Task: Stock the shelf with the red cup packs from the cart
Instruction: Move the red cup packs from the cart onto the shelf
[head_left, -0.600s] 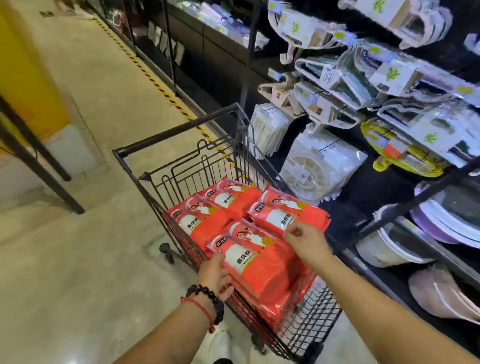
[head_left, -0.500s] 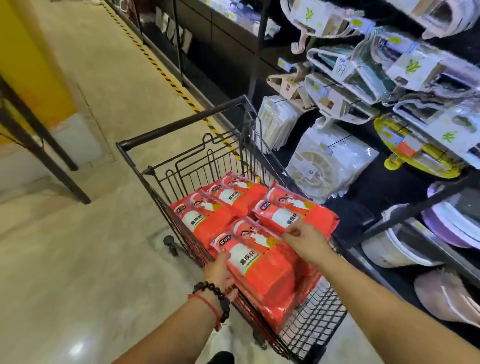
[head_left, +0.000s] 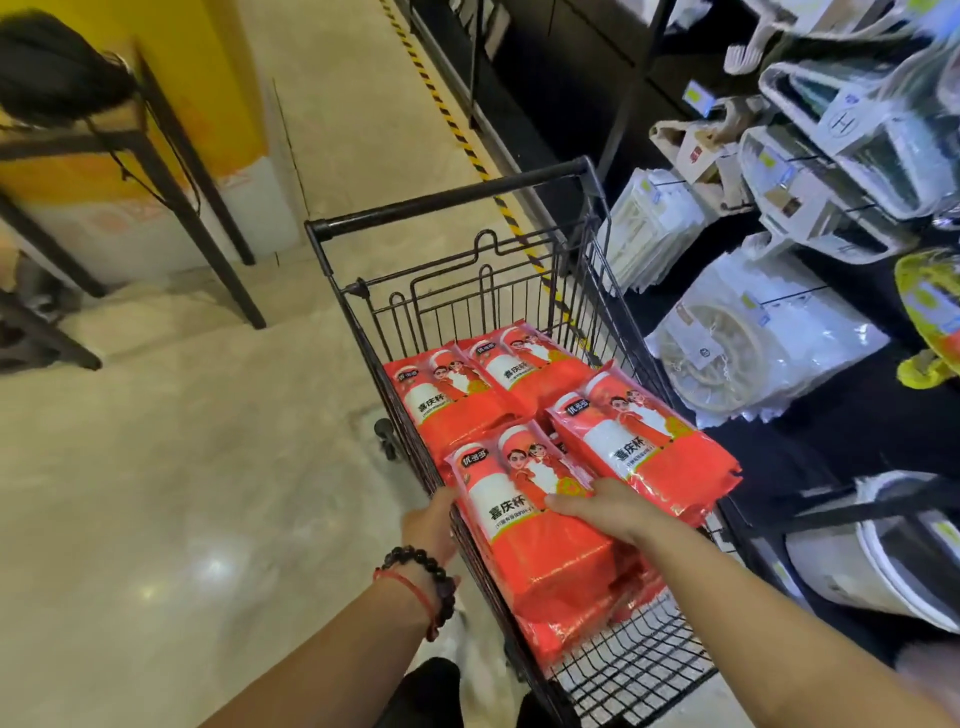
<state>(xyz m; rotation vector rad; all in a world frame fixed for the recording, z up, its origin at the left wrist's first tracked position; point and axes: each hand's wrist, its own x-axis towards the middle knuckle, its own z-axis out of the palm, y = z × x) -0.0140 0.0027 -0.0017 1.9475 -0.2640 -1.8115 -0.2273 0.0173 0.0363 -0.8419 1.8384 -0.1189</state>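
Observation:
A black wire cart (head_left: 447, 208) holds several red cup packs with white labels. The nearest red cup pack (head_left: 524, 519) lies on top of others at the cart's near end. My left hand (head_left: 434, 525) grips its left side at the cart's left wall. My right hand (head_left: 602, 506) presses on its right side, fingers wrapped over the top. Another red pack (head_left: 649, 447) lies just right of it, and two more packs (head_left: 493, 384) lie farther in. The dark shelf (head_left: 841, 415) stands to the right of the cart.
Hanging white packaged goods (head_left: 753, 348) and hanger packs (head_left: 831, 171) fill the shelf on the right. White buckets (head_left: 893, 561) sit on a low shelf. A black metal table frame (head_left: 171, 171) stands at the left by a yellow wall. Pale tiled floor stretches ahead.
My right hand has slid left from the right-hand pack onto the nearest pack. The view has swung closer and to the left. The left hand stays on the pack's left side.

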